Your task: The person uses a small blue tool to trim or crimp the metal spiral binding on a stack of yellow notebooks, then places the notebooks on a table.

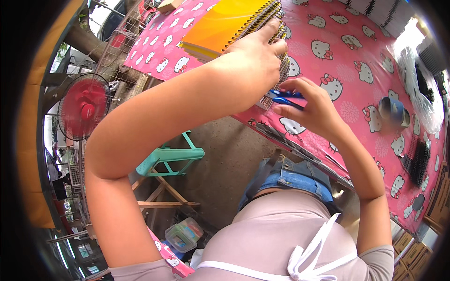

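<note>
Yellow-orange spiral notebooks [213, 25] lie stacked near the table's front edge, their dark coil bindings facing right. My left hand [258, 56] reaches across them, its fingers closed over the bound edge. In my right hand [316, 103] is a pair of blue-handled pliers [287, 99]. The pliers' jaws are at the near end of the bound edge, just below my left wrist. My left hand and wrist partly hide the bindings, so I cannot tell whether the jaws grip a wire.
A pink patterned cloth covers the table [349, 110]. To the right are a tape roll [393, 111], black binding coils [416, 161] and a clear plastic bag [424, 93]. A green stool [173, 154] stands below, with a red fan [84, 107] at left. Cardboard boxes [412, 255] sit lower right.
</note>
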### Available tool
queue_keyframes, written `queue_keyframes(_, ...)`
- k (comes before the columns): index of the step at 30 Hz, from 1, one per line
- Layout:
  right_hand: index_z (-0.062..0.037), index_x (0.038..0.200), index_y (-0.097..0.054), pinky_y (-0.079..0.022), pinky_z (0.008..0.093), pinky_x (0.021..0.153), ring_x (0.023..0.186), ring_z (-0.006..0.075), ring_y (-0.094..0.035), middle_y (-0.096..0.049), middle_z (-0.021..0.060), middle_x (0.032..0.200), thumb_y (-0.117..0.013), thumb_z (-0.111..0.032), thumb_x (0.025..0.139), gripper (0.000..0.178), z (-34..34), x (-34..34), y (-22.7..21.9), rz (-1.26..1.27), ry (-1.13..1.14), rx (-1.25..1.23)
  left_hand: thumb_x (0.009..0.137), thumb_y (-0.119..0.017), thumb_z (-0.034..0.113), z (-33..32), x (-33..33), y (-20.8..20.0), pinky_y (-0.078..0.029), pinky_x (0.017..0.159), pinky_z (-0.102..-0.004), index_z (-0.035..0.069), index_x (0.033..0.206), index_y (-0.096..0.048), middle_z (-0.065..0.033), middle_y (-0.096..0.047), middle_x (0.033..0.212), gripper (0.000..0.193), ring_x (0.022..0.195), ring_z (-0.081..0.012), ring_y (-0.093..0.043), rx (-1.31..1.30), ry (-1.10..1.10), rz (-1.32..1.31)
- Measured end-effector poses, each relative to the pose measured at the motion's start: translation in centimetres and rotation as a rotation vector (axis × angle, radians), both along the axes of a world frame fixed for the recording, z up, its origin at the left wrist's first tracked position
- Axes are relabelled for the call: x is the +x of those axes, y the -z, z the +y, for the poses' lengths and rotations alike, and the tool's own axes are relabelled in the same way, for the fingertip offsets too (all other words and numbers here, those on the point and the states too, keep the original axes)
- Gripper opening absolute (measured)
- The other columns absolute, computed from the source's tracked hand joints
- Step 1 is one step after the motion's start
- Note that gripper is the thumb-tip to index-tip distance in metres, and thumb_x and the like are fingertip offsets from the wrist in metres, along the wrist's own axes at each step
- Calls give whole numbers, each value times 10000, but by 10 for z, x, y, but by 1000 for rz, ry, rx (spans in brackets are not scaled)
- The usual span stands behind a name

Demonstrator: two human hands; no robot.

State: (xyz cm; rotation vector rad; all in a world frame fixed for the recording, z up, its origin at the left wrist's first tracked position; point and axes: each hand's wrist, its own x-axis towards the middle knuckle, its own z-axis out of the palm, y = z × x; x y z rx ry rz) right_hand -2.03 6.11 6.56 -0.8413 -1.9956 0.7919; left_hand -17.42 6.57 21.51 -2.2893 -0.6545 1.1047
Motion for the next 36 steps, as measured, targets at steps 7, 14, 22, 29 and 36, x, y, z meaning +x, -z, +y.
queue_keyframes(7,-76,1012,-643,-490,370,755,876,284,-610,-627,92,944,-807,-273,703,401,0,2,13,-80,103,327,710,-762,325,4,8,-3,-172,1156,-464,150,997,-742,-15,-687,1084,337,1256,-201,-464,-68,-14,-33)
queue_keyframes(14,8,1007,-666,-495,246,604,660,85,-622,-654,27,730,-761,-368,835,425,15,7,6,-5,-163,-710,761,-694,290,4,2,16,-157,1175,-470,179,1175,-663,12,-590,1266,430,1368,-187,-345,-8,96,-40)
queue_keyframes(22,-96,1070,-638,-448,414,852,927,275,-596,-625,80,995,-799,-263,708,430,12,7,25,-122,95,445,719,-750,291,11,11,14,-188,1144,-445,157,1067,-700,-2,-640,1157,376,1294,-185,-441,-135,-58,80)
queue_keyframes(29,3,912,-675,-504,248,490,554,118,-642,-659,59,717,-772,-336,821,363,31,9,1,16,-235,-987,728,-760,298,10,13,17,-196,1129,-427,153,998,-733,-3,-703,1048,308,1262,-193,-485,-160,-110,44)
queue_keyframes(36,-63,1022,-652,-510,366,726,846,274,-635,-638,107,922,-797,-317,742,405,9,13,16,-177,57,349,790,-707,286,10,6,30,-179,1135,-446,159,1009,-735,-17,-701,1093,255,1278,-199,-481,-101,-42,-13)
